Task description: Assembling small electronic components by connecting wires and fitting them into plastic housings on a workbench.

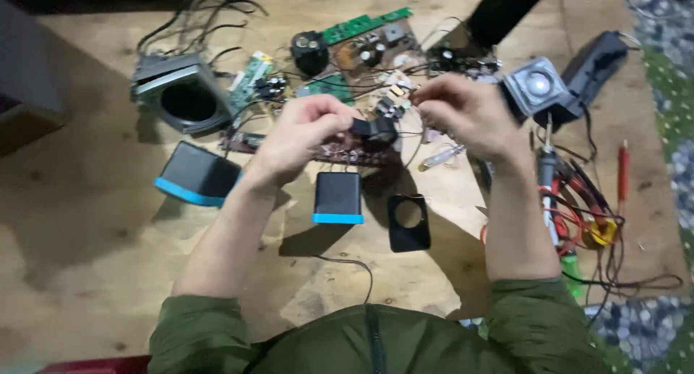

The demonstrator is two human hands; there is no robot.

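The left hand (pixel 303 132) has its fingers curled tight around a small black component (pixel 374 129) above a dark circuit board (pixel 347 155); the right hand (pixel 466 113) pinches thin wires (pixel 405 93) beside it. Two small black speakers with blue bases (pixel 337 198) sit just below on the wooden board (pixel 87 222).

– How many small black speakers with blue bases?
– Two: one tilted speaker (pixel 195 173) and one upright speaker (pixel 337 197).
– Grey housings?
– Two: an open grey box (pixel 182 92) and a grey domed unit (pixel 536 87).
– Loose black faceplates?
– One black faceplate (pixel 408 223).
– Green boards?
– One long green circuit board (pixel 365 24) shows clearly; others are tangled.
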